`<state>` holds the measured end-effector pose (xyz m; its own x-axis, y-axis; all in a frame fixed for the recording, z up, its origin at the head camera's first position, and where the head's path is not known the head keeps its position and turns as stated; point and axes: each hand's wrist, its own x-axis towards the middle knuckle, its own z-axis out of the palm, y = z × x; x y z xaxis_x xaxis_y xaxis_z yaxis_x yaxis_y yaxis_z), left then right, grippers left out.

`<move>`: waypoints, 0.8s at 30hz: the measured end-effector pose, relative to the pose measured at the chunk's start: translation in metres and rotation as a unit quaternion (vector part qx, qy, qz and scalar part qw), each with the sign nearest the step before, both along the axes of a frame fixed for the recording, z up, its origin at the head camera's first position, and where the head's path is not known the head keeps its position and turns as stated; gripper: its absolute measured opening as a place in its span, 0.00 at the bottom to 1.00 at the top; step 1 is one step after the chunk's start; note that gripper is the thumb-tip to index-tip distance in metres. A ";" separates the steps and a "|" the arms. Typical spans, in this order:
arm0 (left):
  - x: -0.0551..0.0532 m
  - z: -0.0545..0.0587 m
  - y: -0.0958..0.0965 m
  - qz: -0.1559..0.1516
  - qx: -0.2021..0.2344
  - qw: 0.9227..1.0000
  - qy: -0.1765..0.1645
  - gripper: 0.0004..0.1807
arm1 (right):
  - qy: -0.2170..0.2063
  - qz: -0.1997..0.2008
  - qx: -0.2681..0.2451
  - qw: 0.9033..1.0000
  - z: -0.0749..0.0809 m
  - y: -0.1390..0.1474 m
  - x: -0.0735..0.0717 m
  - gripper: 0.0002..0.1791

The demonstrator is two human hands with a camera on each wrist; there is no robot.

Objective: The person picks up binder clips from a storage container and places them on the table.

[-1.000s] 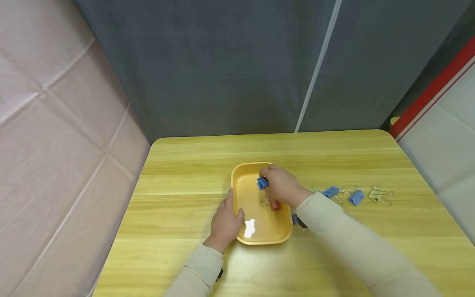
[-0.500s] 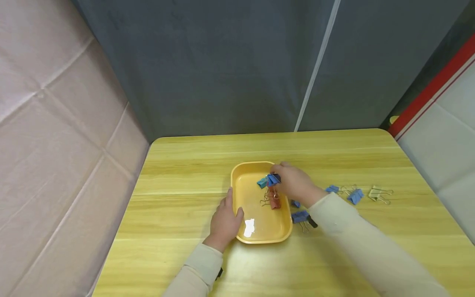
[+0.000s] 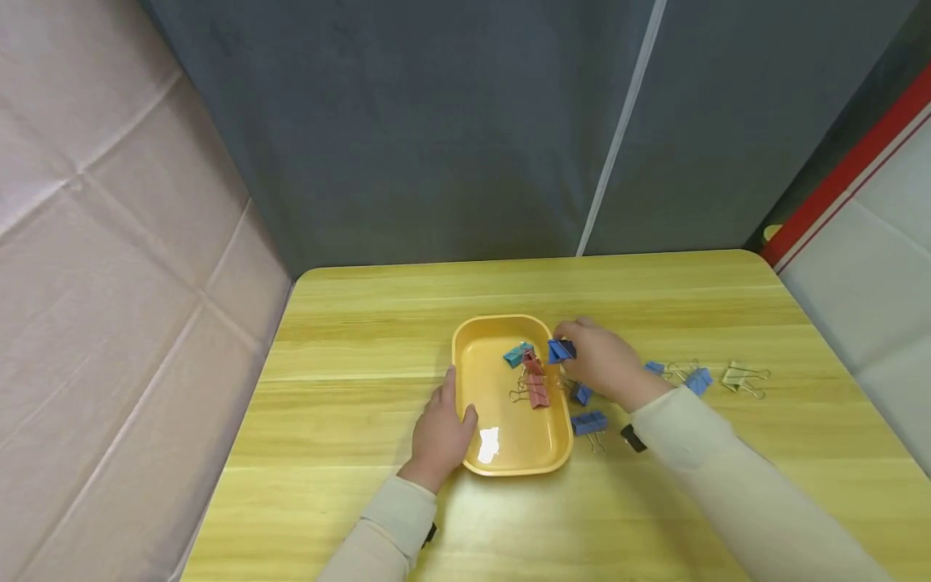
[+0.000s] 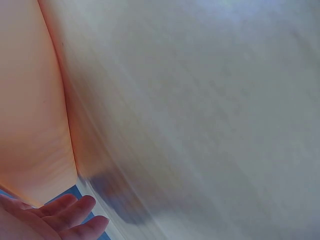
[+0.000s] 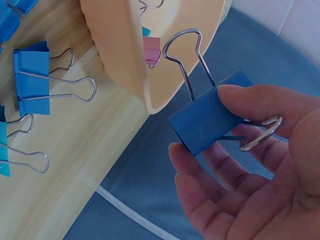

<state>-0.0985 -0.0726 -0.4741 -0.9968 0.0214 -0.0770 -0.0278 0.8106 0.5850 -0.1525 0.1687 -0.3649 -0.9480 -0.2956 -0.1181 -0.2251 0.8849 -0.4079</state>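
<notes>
Midway between the table's (image 3: 349, 339) left and right edges, the tray (image 3: 524, 453) sits well back from the near edge, which is cut off. The right hand (image 3: 600, 364) covers part of a blue clip (image 3: 655, 368) behind it; in the right wrist view, a turquoise clip (image 5: 4, 147) is cropped at the side. The left wrist view is blurred, so how firmly the left hand (image 3: 440, 434) presses is hard to judge.

Two red clips (image 3: 537, 392) and a teal clip (image 3: 517, 354) lie in the tray, toward the table's far edge. Two dark blue clips (image 3: 590, 422) lie just outside its right wall; nearer the table's right edge are a bright blue clip (image 3: 700, 381) and a pale yellow clip (image 3: 736, 377).

The right fingers pinch the held clip (image 3: 558, 351), blue, by the tray's right rim, with one wire handle projecting free. The left fingers lie fairly straight along the tray's left side, the thumb over its rim.
</notes>
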 end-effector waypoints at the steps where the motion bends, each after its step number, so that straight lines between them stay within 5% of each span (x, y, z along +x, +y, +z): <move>1: 0.000 0.000 0.000 0.000 0.000 1.000 0.000 0.38 | 0.001 -0.001 -0.001 1.000 0.000 0.001 0.001 0.23; 24: 0.000 0.001 0.000 0.001 -0.001 1.000 0.001 0.38 | -0.028 -0.022 0.039 0.999 -0.011 0.039 0.016 0.23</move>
